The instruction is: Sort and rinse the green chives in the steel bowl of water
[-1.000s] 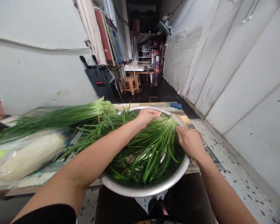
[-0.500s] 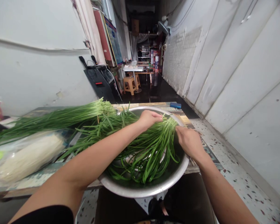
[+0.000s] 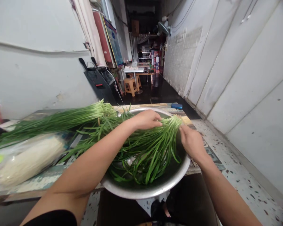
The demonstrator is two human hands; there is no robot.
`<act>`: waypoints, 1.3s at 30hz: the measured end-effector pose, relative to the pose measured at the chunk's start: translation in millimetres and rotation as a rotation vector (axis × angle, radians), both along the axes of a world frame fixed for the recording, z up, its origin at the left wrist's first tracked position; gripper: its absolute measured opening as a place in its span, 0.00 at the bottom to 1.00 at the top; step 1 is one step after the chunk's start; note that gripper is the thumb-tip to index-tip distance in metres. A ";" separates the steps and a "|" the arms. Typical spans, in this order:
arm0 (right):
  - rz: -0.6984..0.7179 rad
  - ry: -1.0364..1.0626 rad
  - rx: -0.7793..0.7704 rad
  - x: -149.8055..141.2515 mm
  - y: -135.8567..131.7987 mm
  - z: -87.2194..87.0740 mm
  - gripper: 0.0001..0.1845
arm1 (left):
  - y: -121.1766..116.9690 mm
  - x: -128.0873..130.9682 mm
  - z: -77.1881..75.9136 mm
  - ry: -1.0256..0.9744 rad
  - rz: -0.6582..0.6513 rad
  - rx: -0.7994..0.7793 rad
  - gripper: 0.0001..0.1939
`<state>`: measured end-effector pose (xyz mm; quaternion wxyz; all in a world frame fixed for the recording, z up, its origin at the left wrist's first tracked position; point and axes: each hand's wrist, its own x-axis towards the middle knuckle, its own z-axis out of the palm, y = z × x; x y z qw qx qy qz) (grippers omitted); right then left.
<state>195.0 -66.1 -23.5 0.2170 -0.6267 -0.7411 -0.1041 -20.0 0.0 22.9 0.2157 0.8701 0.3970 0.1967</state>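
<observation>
A wide metal basin [image 3: 146, 194] holds a heap of garlic chives [image 3: 153, 153], their pale cut ends gathered at its right rim. My left hand [image 3: 147, 120] hovers over the chives by those pale ends, with a small gap between fingertips and thumb and nothing visible in them. At the right rim, my right hand [image 3: 192, 139] is closed with its fingertips on the side of the bunch, near the stem ends; part of its grip is hidden. A second bundle of chives [image 3: 68, 118] lies on the table to the left.
A clear plastic bag of pale noodle-like strands [image 3: 33, 158] lies on the patterned table [image 3: 44, 182] at left. A small blue box [image 3: 176, 106] sits behind the basin. Beyond the table stand a black machine [image 3: 101, 82] and brown stools [image 3: 130, 86]. A white wall runs along the right.
My left hand has drawn back slightly to the left from the stem ends, and its fingertips have parted. My right hand stays at the bunch, shifted slightly.
</observation>
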 end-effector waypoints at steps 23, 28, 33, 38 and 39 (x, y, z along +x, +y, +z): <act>-0.051 0.294 0.573 24.3 -10.7 32.3 0.19 | -51.3 -71.3 20.7 0.245 0.166 -0.137 0.16; 0.103 0.239 0.550 10.1 -26.6 40.4 0.17 | -79.8 -61.3 63.5 0.024 0.349 0.170 0.39; 0.328 0.454 0.508 -12.5 -50.4 66.9 0.13 | -93.1 -14.5 64.3 -0.347 0.151 0.081 0.40; 0.401 0.480 0.376 -19.0 -52.6 76.1 0.13 | -90.7 20.8 16.8 -0.593 -0.070 -0.321 0.13; 0.369 0.413 0.318 -16.8 -48.5 69.9 0.14 | -90.2 23.2 4.4 -0.562 -0.074 -0.411 0.08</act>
